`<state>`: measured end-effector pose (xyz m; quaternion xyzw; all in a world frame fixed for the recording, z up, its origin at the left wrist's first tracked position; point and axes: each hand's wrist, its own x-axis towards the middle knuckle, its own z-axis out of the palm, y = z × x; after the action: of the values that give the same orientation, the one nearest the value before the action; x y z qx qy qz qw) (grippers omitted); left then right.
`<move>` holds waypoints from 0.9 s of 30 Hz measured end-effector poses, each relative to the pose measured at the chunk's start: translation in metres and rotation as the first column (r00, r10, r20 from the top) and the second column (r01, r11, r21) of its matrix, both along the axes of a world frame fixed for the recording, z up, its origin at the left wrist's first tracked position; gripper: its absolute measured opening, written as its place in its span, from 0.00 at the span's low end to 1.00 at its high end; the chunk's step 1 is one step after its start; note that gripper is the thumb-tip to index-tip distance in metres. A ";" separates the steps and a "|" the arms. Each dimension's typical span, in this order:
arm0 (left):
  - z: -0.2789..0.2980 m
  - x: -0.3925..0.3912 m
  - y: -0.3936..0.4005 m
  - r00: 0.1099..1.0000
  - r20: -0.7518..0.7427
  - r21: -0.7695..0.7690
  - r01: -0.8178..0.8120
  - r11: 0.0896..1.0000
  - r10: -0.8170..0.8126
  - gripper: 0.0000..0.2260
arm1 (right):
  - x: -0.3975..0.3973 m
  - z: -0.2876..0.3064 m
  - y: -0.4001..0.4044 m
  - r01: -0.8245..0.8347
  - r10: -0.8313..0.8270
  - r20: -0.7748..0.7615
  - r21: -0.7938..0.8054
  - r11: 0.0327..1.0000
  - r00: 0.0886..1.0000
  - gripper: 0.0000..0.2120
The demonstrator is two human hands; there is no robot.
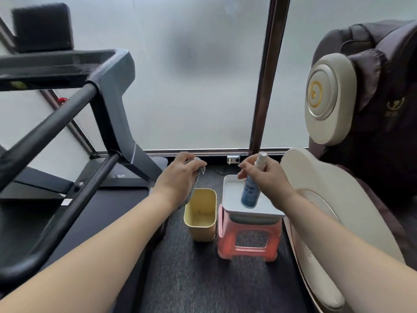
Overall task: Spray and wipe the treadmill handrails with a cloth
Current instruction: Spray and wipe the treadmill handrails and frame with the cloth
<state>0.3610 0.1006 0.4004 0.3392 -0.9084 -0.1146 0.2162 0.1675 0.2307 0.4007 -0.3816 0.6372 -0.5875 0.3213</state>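
My right hand (267,177) grips a blue spray bottle (251,195) with a white nozzle, its base on or just above a white tray (273,210). My left hand (180,177) is closed on a grey cloth (200,169) that hangs down under the palm, above a yellow bin (200,219). The treadmill stands at the left: a black handrail (45,129) slants down toward me, and a second black bar (74,208) runs below it. Both hands are well to the right of the rails.
The white tray rests on a pink plastic stool (248,247) on dark carpet. A beige and dark massage chair (338,199) fills the right side. Frosted glass panels with a dark frame post (268,86) stand ahead. The treadmill console (42,26) is at top left.
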 end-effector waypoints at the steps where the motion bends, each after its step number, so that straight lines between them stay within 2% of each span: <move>1: 0.000 0.016 0.004 1.000 0.004 -0.002 -0.004 1.000 0.004 0.12 | 0.013 0.000 0.001 -0.001 0.001 0.004 -0.006 1.000 1.000 0.06; 4: 0.001 0.062 0.010 1.000 0.001 0.000 -0.025 1.000 0.025 0.12 | 0.051 0.004 0.000 -0.037 0.037 0.020 -0.019 0.999 0.999 0.16; 7: 0.011 0.098 0.014 0.994 0.018 0.002 -0.110 0.994 0.110 0.12 | 0.084 0.012 -0.009 -0.138 0.141 0.064 -0.047 0.989 0.988 0.26; 9: 0.019 0.119 0.012 0.987 0.008 -0.004 -0.158 0.987 0.158 0.12 | 0.101 0.016 -0.020 -0.183 0.188 0.095 -0.058 0.981 0.978 0.25; 14: 0.035 0.152 0.001 0.966 -0.020 -0.032 -0.259 0.965 0.258 0.12 | 0.130 0.029 -0.054 -0.321 0.328 0.049 -0.106 0.941 0.943 0.21; 20: 0.052 0.165 -0.021 0.917 -0.062 -0.054 -0.398 0.916 0.395 0.13 | 0.140 0.049 -0.109 -0.492 0.498 0.019 -0.126 0.862 0.867 0.21; 24: 0.064 0.164 -0.036 0.875 -0.103 -0.068 -0.481 0.874 0.473 0.13 | 0.141 0.061 -0.152 -0.569 0.583 0.096 -0.138 0.811 0.807 0.17; 27: 0.072 0.166 -0.045 0.838 -0.115 -0.086 -0.544 0.835 0.534 0.13 | 0.142 0.066 -0.178 -0.608 0.621 0.079 -0.146 0.781 0.779 0.17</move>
<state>0.5266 0.0554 0.4720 0.5630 -0.7708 -0.0110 0.2978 0.3091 0.0530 0.4669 -0.5490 0.4228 -0.5075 0.5121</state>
